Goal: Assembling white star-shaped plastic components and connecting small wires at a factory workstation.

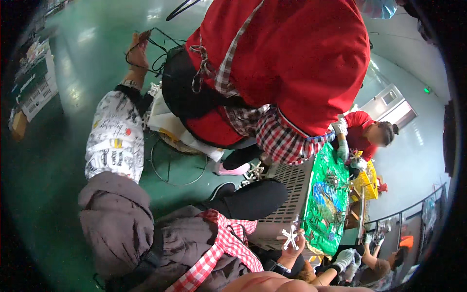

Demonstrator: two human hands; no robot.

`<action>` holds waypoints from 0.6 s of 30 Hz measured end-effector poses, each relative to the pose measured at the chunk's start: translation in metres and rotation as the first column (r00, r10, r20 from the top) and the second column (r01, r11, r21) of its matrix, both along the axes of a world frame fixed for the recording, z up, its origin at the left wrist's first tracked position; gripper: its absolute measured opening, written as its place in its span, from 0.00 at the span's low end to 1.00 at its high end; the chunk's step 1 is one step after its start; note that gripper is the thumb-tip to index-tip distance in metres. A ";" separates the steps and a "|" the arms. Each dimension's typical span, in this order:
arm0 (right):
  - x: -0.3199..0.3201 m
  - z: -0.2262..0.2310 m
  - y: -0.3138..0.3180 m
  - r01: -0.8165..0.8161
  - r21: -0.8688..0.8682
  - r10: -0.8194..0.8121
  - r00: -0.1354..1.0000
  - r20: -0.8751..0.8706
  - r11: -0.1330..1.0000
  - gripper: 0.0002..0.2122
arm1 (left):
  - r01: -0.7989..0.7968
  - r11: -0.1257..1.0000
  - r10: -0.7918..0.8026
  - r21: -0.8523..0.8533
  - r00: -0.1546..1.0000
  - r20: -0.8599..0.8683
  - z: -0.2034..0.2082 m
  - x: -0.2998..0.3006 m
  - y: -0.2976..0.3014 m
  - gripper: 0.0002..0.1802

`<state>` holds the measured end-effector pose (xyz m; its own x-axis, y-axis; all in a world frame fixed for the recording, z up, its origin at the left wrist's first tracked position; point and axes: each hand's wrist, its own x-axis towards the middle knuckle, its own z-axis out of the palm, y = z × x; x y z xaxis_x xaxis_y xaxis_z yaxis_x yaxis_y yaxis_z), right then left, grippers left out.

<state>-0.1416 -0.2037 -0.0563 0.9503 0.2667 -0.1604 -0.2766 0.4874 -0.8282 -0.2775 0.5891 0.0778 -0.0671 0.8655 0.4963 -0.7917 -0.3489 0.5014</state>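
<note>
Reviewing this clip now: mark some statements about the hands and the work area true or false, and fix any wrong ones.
1. The right hand holds a white star-shaped piece. True.
2. The left hand wears a thick glove. False: it is bare, with black cord looped about it.
3. The nearest co-worker's top is red. True.
4. The sheet under the small parts is white. False: it is green.
5. A yellow basket stands beyond that sheet. True.
6. The floor is bright orange. False: it is green.
</note>
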 end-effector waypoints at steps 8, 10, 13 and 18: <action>-0.024 0.015 0.014 0.142 -0.017 -0.141 0.988 0.060 0.990 0.14 | -0.005 0.331 0.715 0.944 0.654 -0.248 0.081 -0.029 -0.133 0.12; -0.025 0.022 0.024 0.082 -0.014 -0.079 0.988 0.130 0.997 0.14 | 0.059 0.464 0.591 0.884 0.723 -0.358 0.064 -0.030 -0.149 0.08; -0.030 0.030 0.033 0.004 0.060 -0.012 0.990 0.139 0.998 0.13 | 0.233 0.325 0.736 0.917 0.546 -0.400 0.040 -0.036 -0.186 0.08; -0.040 0.051 0.050 0.186 0.088 -0.188 0.982 0.019 0.979 0.09 | 0.324 0.236 0.840 0.916 0.406 -0.360 -0.006 -0.030 -0.215 0.15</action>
